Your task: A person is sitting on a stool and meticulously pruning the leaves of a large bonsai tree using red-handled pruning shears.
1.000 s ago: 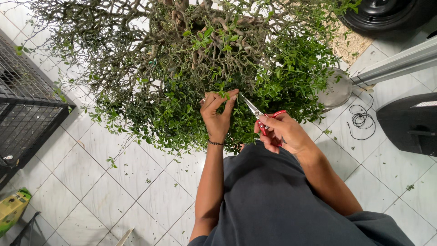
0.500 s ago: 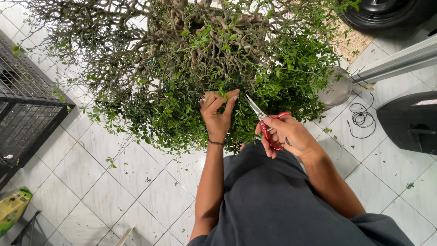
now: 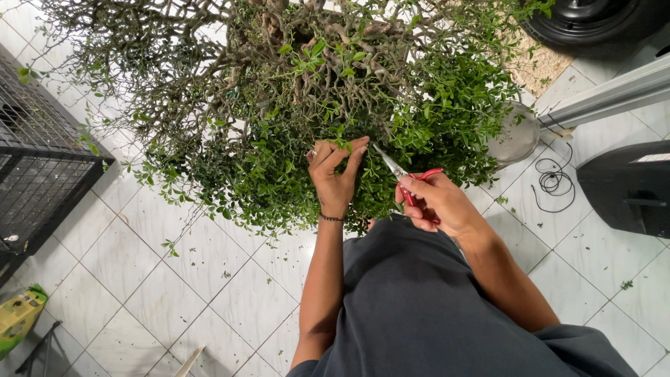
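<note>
A bushy plant [image 3: 307, 105] with twisted woody stems and small green leaves fills the upper middle of the head view. My left hand [image 3: 336, 174] reaches into its lower foliage and pinches a leafy sprig between thumb and fingers; a dark band circles the wrist. My right hand [image 3: 436, 204] grips red-handled scissors [image 3: 399, 174], whose metal blades point up and left toward the sprig, a short way from my left fingers. My dark grey shirt covers the lower middle of the view.
A black wire cage [image 3: 38, 167] stands at the left. A dark bin [image 3: 628, 188] and a coiled black cable [image 3: 553, 183] lie at the right, a tyre [image 3: 593, 21] at the top right. White floor tiles [image 3: 174, 293] carry scattered leaf clippings. A green-yellow pack [image 3: 17, 318] lies at the bottom left.
My right hand has shifted slightly with the scissors, the blades staying beside my left fingers. My left hand keeps its pinch on the foliage.
</note>
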